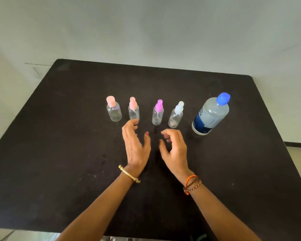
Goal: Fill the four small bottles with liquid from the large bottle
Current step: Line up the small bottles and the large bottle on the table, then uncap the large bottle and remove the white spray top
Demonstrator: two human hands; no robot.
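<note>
Several small clear bottles stand capped in a row on the black table (pixel 59 153): one with a wide pink cap (pixel 113 109), one with a narrow pink cap (pixel 133 109), one with a purple cap (pixel 157 113) and one with a white cap (pixel 176 115). The large bottle (pixel 211 114), blue-capped with a blue label, stands upright to their right. My left hand (pixel 135 145) hovers just in front of the narrow pink-capped bottle, fingers relaxed and holding nothing. My right hand (pixel 175 150) hovers beside it below the white-capped bottle, fingers loosely curled and empty.
A pale wall rises behind the table's far edge. The table's right edge falls off beyond the large bottle, with a dark ledge (pixel 297 144) there. Bare tabletop lies to the left of the bottles and in front of my hands.
</note>
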